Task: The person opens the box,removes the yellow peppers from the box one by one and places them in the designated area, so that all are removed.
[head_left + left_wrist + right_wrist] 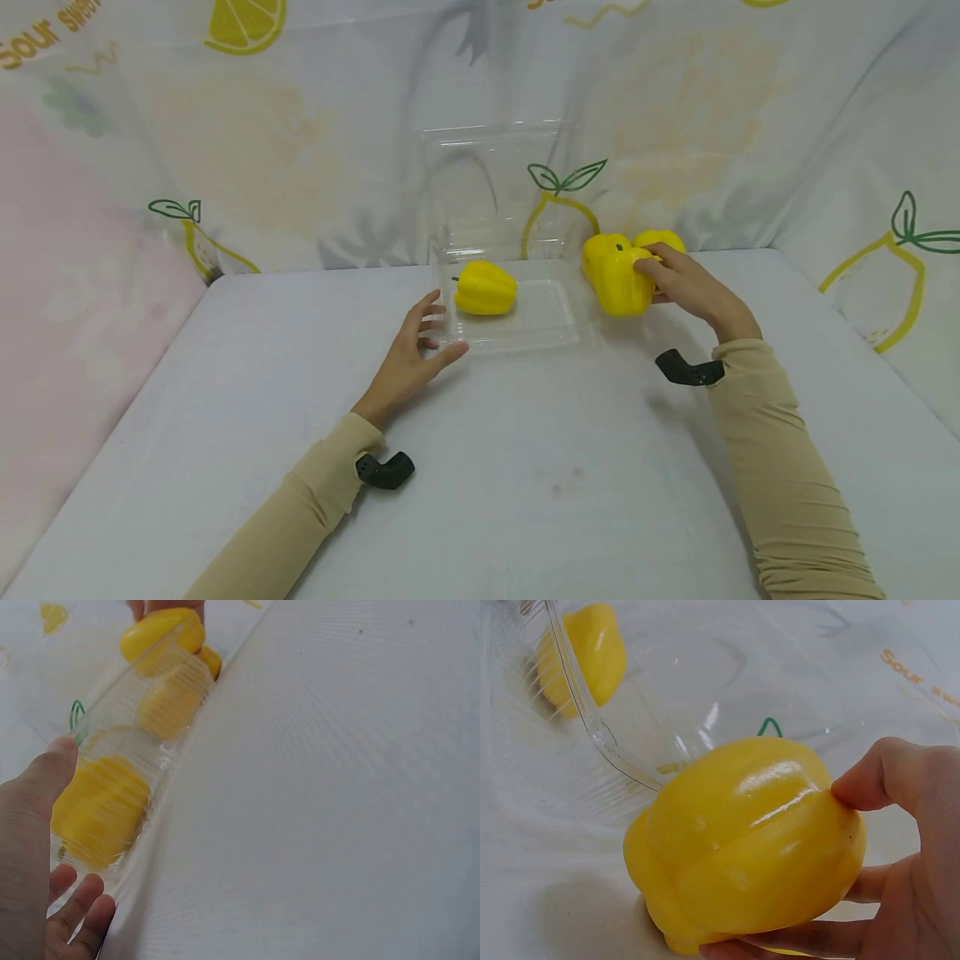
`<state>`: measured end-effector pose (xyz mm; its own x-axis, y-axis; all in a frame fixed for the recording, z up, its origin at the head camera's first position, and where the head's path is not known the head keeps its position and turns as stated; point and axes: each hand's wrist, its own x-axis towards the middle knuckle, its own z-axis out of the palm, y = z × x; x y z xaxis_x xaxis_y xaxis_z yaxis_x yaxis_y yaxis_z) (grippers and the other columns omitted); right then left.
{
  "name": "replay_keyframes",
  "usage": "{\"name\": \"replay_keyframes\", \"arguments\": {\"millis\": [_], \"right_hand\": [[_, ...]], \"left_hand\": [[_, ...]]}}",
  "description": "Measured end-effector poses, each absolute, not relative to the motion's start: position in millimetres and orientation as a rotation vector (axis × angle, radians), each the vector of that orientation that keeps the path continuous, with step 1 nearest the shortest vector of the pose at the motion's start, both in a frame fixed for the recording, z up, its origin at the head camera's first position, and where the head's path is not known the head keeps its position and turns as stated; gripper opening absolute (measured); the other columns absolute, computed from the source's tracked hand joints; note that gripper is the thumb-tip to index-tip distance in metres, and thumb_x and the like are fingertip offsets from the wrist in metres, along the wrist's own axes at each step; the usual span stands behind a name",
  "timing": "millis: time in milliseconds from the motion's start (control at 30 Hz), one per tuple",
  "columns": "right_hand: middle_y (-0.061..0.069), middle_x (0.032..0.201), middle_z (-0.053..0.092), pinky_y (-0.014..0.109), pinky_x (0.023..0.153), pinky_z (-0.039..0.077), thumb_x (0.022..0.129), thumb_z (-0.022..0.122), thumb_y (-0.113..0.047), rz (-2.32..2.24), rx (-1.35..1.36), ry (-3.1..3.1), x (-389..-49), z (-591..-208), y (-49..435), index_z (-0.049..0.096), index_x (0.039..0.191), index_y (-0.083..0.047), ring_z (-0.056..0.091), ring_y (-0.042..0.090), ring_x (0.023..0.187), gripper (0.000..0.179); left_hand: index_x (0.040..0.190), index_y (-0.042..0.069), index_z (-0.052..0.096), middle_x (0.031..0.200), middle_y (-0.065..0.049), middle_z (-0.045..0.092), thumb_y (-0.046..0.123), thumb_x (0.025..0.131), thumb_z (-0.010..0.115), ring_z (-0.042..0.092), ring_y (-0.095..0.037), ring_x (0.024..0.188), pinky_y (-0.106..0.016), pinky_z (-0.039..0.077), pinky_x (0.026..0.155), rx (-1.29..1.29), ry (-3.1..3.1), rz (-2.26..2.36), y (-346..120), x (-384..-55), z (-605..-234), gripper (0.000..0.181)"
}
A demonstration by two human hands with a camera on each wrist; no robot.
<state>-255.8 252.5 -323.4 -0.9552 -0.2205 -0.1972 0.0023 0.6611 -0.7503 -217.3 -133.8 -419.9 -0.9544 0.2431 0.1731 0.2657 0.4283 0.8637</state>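
A yellow bell pepper [485, 288] lies on its side in a clear plastic box [525, 340] with its lid raised at the back. My left hand [408, 354] is at the box's near left corner, fingers spread along the left wall and thumb by the front edge. In the left wrist view, the thumb touches the clear wall. My right hand [686, 287] holds another yellow bell pepper [750, 840] just right of the box, thumb on top and fingers underneath. Behind the held one, more yellow pepper [660, 240] shows, partly hidden.
The clear lid [495, 187] stands upright against a printed cloth backdrop [300, 150]. A white cloth covers the table [525, 467]. Each sleeve carries a black wrist device [386, 471].
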Motion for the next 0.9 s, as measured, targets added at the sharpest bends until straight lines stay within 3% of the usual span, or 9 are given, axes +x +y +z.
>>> {"name": "replay_keyframes", "arguments": {"millis": [900], "right_hand": [[0.021, 0.136, 0.038, 0.052, 0.102, 0.043, 0.100, 0.031, -0.046, -1.127, -0.183, 2.580, -255.8, -327.0, 253.5, 0.024, 0.143, -0.003, 0.047, 0.038, 0.118, 0.061]], "left_hand": [[0.150, 0.028, 0.019, 0.143, -0.002, 0.040, 0.047, 0.081, 0.070, 0.049, -0.021, 0.120, -0.039, 0.046, 0.096, -0.469, -2.642, -1.595, -133.8, -216.3, -419.1, 0.087]]}}
